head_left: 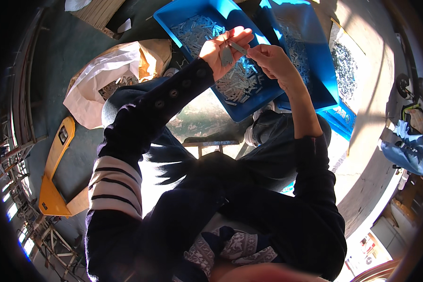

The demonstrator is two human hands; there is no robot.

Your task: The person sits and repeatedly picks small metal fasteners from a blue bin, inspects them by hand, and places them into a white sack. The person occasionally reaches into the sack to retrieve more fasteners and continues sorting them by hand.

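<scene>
My left hand (215,50) is palm up over a blue bin (242,112), fingers stretched out. Several small flat metal pieces (226,56) rest in that palm. With the thumb and fingertips of my right hand (278,63) I pinch one end of a flat metal strip (238,48), whose other end reaches over the left palm. Under both hands, the bin holds a heap of loose metal strips (239,84). A second blue bin (325,61), with more small pieces inside, stands beside it on the right.
An opened paper sack (87,96) with small metal pieces in it stands at the left. Farther left is a yellow lifting-truck handle or frame (56,155). Dark small pieces lie heaped (345,68) beyond the right bin. My legs (277,136) are spread around the near bin end.
</scene>
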